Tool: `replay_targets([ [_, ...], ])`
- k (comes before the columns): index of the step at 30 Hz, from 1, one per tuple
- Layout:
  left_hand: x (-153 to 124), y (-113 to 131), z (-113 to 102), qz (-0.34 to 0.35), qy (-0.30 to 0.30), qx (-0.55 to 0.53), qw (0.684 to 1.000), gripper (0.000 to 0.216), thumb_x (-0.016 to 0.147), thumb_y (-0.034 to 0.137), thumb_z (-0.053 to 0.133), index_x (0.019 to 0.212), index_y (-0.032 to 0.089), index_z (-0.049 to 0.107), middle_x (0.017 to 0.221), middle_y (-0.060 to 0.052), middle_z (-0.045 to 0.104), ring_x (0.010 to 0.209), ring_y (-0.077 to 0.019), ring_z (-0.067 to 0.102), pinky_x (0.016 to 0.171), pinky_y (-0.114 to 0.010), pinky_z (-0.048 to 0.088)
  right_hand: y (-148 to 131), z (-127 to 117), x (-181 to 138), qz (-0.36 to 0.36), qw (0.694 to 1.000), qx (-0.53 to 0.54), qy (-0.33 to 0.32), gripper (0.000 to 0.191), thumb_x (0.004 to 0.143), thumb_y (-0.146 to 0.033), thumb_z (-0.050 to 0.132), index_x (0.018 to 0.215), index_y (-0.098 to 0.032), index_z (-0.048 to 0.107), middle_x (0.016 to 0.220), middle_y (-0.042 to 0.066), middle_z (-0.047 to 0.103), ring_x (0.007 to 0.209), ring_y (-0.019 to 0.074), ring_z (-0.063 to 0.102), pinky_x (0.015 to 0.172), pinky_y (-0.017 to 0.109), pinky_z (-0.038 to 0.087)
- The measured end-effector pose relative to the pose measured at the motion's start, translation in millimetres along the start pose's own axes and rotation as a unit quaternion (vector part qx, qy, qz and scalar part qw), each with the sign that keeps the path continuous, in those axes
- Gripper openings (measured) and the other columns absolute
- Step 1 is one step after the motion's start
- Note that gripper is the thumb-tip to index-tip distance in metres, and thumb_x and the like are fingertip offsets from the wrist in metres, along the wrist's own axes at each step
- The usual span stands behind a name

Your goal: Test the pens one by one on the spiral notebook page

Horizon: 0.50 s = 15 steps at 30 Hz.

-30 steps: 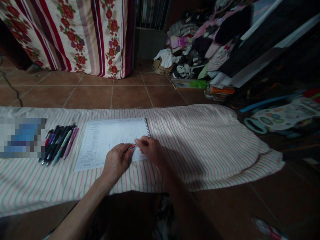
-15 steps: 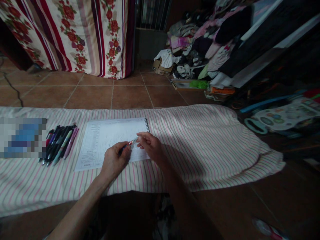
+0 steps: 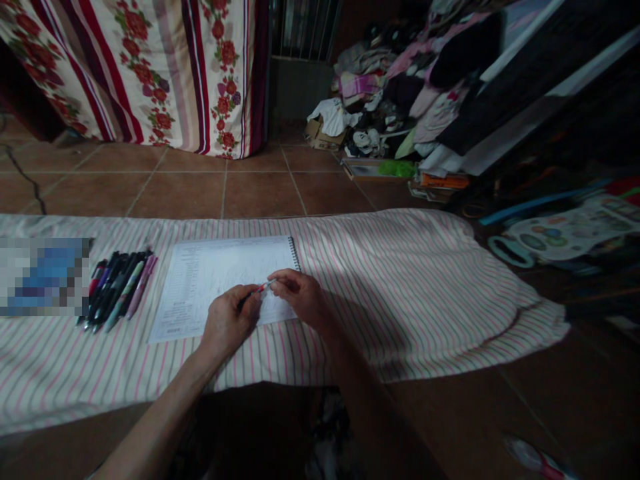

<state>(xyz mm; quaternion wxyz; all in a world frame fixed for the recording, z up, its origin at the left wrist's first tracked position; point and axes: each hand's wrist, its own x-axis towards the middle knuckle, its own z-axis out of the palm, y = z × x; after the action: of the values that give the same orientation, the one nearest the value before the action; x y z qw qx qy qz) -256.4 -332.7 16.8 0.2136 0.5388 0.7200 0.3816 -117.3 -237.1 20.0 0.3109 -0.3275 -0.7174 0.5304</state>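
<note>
A spiral notebook (image 3: 220, 273) lies open on a pink-striped cloth (image 3: 410, 287) spread over the floor. Both my hands meet over its lower right corner. My left hand (image 3: 227, 323) is curled around the dark end of a red pen (image 3: 260, 289). My right hand (image 3: 300, 297) pinches the other end of the same pen with its fingertips. The pen is held just above the page, tilted up to the right.
A row of several pens (image 3: 117, 287) lies on the cloth left of the notebook, next to a blurred-out object (image 3: 43, 277). Beyond are brown floor tiles (image 3: 250, 190), a floral curtain (image 3: 150, 73), a pile of clothes (image 3: 400, 87) and clutter at right (image 3: 565, 233).
Both hands stayed over the notebook's corner with the pen between them; the pen's right end and my right fingers lifted slightly, then settled a little lower again.
</note>
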Motion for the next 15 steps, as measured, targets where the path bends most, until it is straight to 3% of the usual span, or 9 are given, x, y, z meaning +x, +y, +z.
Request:
replay_targets([
  [6, 0, 1, -1, 0.013, 0.002, 0.021, 1.0, 0.029, 0.086, 0.034, 0.044, 0.097, 0.02, 0.068, 0.09, -0.007, 0.071, 0.081, -0.0199, 0.066, 0.074, -0.033, 0.051, -2, -1, 0, -0.009, 1.0, -0.019, -0.004, 0.014, 0.076, -0.03, 0.056, 0.079, -0.019, 0.065, 0.066, -0.001, 0.063, 0.061, 0.0109, 0.056, 0.057, 0.022, 0.043],
  [15, -2, 8, -1, 0.03, -0.001, 0.035, 0.999, 0.029, 0.085, 0.033, 0.045, 0.096, 0.019, 0.068, 0.09, -0.007, 0.071, 0.081, -0.0203, 0.065, 0.074, -0.033, 0.05, -13, 1, -3, 0.004, 0.978, -0.208, 0.026, 0.031, 0.084, -0.04, 0.049, 0.064, -0.019, 0.06, 0.054, -0.002, 0.055, 0.054, 0.0107, 0.052, 0.054, 0.023, 0.037],
])
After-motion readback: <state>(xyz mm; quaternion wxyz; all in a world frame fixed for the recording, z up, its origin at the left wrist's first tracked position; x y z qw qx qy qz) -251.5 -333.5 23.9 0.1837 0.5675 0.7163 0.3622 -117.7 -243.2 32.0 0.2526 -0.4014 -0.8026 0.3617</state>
